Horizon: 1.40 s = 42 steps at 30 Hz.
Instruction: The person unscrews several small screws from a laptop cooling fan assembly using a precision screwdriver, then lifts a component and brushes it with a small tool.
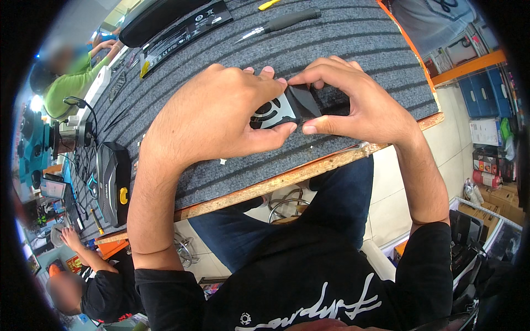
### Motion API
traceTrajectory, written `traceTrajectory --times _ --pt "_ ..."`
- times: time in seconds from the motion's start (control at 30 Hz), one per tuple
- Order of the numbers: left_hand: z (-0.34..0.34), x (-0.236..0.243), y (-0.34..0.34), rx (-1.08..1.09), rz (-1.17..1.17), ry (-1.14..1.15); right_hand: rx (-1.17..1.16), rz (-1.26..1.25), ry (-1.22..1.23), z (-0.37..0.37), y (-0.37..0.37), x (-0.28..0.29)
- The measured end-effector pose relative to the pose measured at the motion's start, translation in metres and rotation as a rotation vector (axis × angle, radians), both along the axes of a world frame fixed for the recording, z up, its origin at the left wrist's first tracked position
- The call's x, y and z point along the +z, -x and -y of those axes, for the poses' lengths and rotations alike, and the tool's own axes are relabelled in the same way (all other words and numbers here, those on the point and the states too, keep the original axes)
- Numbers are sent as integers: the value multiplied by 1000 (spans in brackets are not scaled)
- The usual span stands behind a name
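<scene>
A flat silver-and-black cooling fan (285, 106) with a round slotted opening lies on the striped grey mat, between my hands. My left hand (215, 107) closes round its left side, thumb at the near edge and fingers at the far edge, hiding much of it. A dark, thin flap or cover (305, 102) is at the fan's right end. There, my right hand (370, 102) pinches it with the thumb on the near side and the index finger at the far corner. Beyond my hands lies a grey-handled pointed tool (290, 21).
A black laptop battery (190, 34) lies at the far left beside a long black case (157, 19). A black device with a yellow button (113, 185) stands left of my arm. The table's wooden edge (265, 186) runs close to me. Two people work at the left.
</scene>
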<state>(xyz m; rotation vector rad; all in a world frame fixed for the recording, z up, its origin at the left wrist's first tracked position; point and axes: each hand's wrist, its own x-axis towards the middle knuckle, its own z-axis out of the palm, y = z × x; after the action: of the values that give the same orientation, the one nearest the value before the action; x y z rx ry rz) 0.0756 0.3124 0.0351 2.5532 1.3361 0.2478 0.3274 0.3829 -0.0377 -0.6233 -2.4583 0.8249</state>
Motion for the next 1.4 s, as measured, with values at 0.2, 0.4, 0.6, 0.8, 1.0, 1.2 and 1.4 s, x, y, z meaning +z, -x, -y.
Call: traceTrajectory --times 0.2,0.4,0.6,0.8,1.0,1.2,1.4 --pt "0 -2 0 -17 -12 -36 14 -12 -12 0 0 2" --pt "0 -1 0 -28 -8 -47 8 6 -8 0 0 0" --pt "0 0 -1 3 -21 -13 11 2 -11 0 0 -1" --pt "0 -1 0 -9 -29 -33 14 -2 -21 -1 0 -1" --pt "0 0 0 -15 -20 -47 17 -7 -17 -1 0 -1" --pt "0 -3 0 -25 -8 -63 19 -6 -23 -1 0 -1" --pt "-1 -1 1 -23 -18 -47 20 -1 -20 -1 0 0"
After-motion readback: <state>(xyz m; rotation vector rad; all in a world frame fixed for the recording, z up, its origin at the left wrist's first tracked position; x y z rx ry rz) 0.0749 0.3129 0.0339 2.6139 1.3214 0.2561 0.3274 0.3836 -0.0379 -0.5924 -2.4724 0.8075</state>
